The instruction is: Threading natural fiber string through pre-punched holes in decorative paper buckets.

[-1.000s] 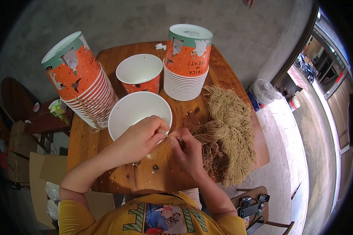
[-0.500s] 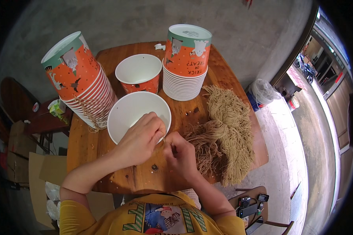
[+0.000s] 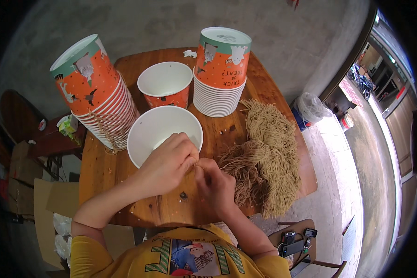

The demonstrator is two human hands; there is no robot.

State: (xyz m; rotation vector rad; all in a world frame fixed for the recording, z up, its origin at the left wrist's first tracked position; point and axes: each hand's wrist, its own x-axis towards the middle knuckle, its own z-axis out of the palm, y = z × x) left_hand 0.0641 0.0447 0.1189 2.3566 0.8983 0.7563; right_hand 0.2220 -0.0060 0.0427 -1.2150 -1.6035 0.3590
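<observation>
My left hand [image 3: 169, 162] sits on the near rim of the white cup [image 3: 158, 132], fingers pinched shut on a strand of twine [image 3: 264, 157]. My right hand [image 3: 215, 183] is just right of the cup, fingertips closed on the same strand, touching the left hand. The twine pile lies right of the cup, against my right hand. Stacked cups [image 3: 97, 97] left of it, another stack [image 3: 221, 69] beyond.
</observation>
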